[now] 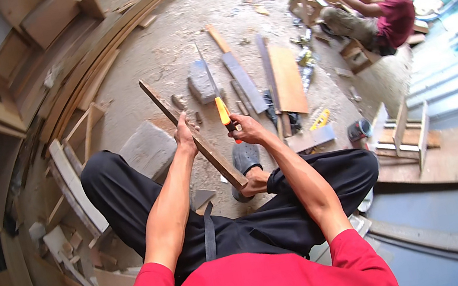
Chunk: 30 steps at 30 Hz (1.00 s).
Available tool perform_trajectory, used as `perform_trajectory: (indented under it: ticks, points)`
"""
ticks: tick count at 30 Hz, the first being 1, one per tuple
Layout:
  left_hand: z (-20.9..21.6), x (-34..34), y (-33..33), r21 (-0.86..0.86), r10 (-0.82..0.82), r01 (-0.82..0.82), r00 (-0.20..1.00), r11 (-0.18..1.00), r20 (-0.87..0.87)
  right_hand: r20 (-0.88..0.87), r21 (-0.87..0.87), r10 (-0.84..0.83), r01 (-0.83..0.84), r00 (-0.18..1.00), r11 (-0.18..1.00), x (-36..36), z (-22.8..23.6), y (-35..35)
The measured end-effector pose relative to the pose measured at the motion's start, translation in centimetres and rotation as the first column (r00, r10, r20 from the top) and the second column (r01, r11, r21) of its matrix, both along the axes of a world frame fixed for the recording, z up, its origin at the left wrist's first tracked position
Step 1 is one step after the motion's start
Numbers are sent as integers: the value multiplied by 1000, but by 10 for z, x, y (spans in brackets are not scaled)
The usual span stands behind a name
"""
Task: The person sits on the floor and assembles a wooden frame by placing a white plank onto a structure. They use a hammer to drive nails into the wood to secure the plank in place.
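At the far left of the frame, stacked boards and offcuts [75, 188] lean and lie along the edge of the dusty floor [173, 36]. Toward the centre-left, a grey concrete block [147, 148] sits on the floor just beside the person's raised knee in black trousers. Right of it, the left hand [185, 138] has its fingers wrapped fully around a long narrow wooden strip [194, 137], which runs on a slant from the upper left near the frame's middle down to the person's foot, where its lower end rests by a grey sandal [244, 158]. Just right of the strip, the right hand [248, 130] is closed tight around the orange handle of a handsaw [218, 99]; the thin blade points up and away, close beside the strip. Beyond the hands, in the upper middle, flat planks [285, 78] and another grey block lie on the floor. At the upper right, another person in a dark red shirt [397, 18] crouches over a small wooden frame.
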<state>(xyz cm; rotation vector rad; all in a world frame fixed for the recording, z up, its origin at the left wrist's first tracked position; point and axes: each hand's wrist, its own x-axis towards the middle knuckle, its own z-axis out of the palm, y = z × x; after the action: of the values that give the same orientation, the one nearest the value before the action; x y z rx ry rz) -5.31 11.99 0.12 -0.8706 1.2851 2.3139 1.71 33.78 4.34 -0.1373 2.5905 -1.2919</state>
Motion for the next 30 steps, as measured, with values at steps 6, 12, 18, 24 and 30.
perform_trajectory:
  ticks: [6, 12, 18, 24, 30]
  points:
    - [19, 7, 66, 485, -257, 235, 966, 843, -21, -81, 355, -253, 265, 964, 897, 68, 4, 95]
    - [25, 23, 68, 223, -489, 519, 854, 825, -179, 101, 649, -490, 315, 866, 692, 129, -10, 133]
    - [16, 25, 61, 53, -571, 589, 798, 806, -194, 134, 670, -597, 371, 791, 643, 147, -56, 143]
    - [16, 18, 47, -4, -581, 585, 805, 811, -123, 92, 692, -628, 404, 772, 599, 121, -105, 179]
    - [24, 16, 34, -137, -512, 503, 858, 854, -43, 143, 710, -674, 400, 725, 580, 84, -111, 229]
